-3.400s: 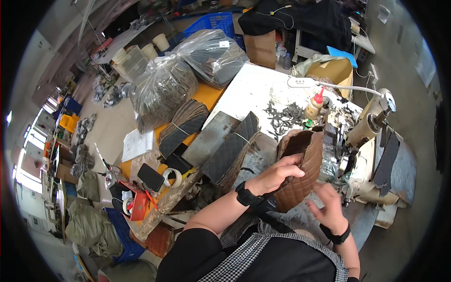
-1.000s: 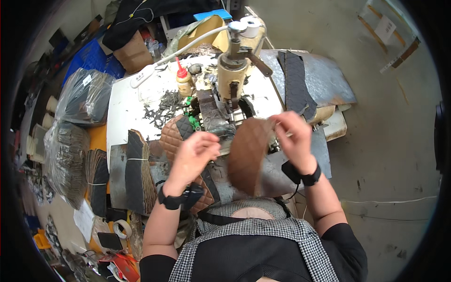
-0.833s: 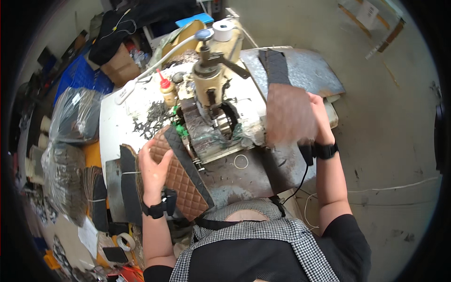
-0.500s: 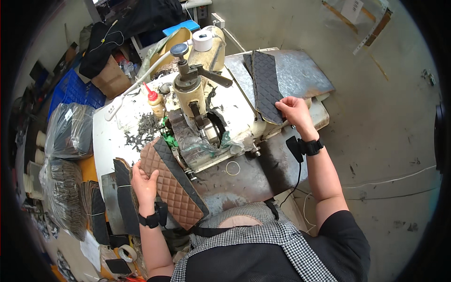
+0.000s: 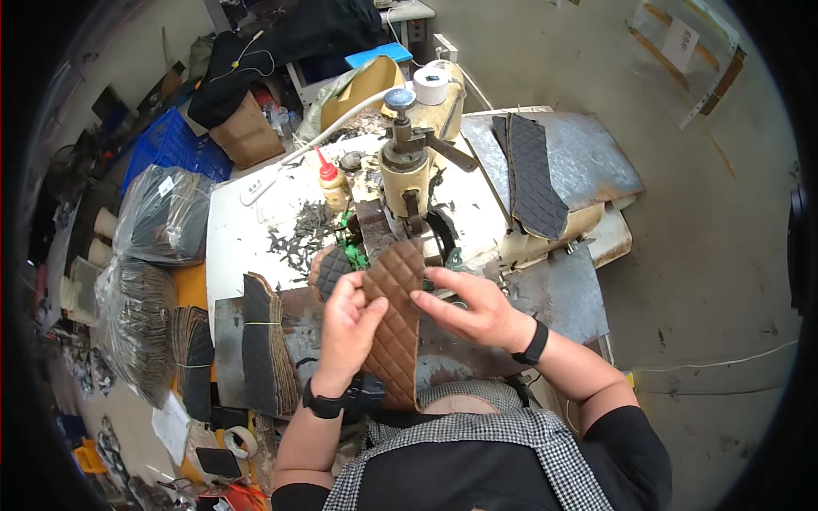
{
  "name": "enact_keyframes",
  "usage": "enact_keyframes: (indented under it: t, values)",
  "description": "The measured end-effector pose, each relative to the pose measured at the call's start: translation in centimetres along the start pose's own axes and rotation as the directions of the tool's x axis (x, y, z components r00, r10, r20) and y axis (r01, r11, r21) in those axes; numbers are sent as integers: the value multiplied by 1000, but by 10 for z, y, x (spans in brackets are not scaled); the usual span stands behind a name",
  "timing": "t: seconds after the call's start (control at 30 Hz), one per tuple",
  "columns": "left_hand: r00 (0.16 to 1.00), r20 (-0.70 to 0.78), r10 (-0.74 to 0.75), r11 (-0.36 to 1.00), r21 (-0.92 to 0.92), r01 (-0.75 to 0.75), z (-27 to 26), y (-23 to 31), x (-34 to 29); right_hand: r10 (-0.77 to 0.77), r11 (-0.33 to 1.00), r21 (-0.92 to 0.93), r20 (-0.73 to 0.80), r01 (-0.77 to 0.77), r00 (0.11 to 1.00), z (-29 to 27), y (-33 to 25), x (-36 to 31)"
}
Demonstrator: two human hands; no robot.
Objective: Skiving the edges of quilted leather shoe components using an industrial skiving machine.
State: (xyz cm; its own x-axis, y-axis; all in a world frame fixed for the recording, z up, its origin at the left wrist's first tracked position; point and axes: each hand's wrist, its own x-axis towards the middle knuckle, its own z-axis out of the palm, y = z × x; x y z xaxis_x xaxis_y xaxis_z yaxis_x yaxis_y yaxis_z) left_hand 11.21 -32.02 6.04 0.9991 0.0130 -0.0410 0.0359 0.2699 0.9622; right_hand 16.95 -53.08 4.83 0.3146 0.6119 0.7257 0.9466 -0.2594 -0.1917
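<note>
A long brown piece of quilted, diamond-stitched leather (image 5: 394, 319) was held upright between the two hands, in front of the beige industrial sewing machine (image 5: 409, 183) and above the worn metal worktop (image 5: 545, 289). The left hand (image 5: 348, 328) was closed on the piece's left edge, thumb on the face and fingers curled behind. The right hand (image 5: 469, 307) was laid against the right edge with fingers extended and pressed on the quilted face — a flat, steadying hold rather than a fist. A black band was worn on each wrist.

Just behind the piece's upper left corner, a second, darker quilted piece (image 5: 328, 268) was seen near the machine's base. To the right of the machine, a stack of long black quilted strips (image 5: 532, 175) was laid on a grey metal sheet. A small bottle with a red nozzle (image 5: 332, 183) stood on the white tabletop (image 5: 239, 230) among scattered dark offcuts (image 5: 298, 238). To the left, a bundle of dark cut pieces tied with a band (image 5: 264, 341) was stood on edge, and further left — beyond the table — clear plastic bags of dark material (image 5: 162, 221) were piled.
</note>
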Motion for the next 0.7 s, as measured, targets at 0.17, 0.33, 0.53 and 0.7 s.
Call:
enact_keyframes:
  t: [0.17,0.33,0.53,0.7]
  values:
    - [996,32,-87,991,106,83,-2,-8,-16,19,1000,11,52,-19,998,28,2,-17]
    - [985,71,-155,951,283,129,-11,-8,-20,91,996,19,35,-91,995,46,1,-22]
    - [990,62,-128,978,176,115,-2,-4,4,195,979,-35,-105,-200,975,40,10,-13]
    - [977,47,-210,952,237,193,-17,-12,30,237,962,-112,-118,-250,964,34,8,-12]
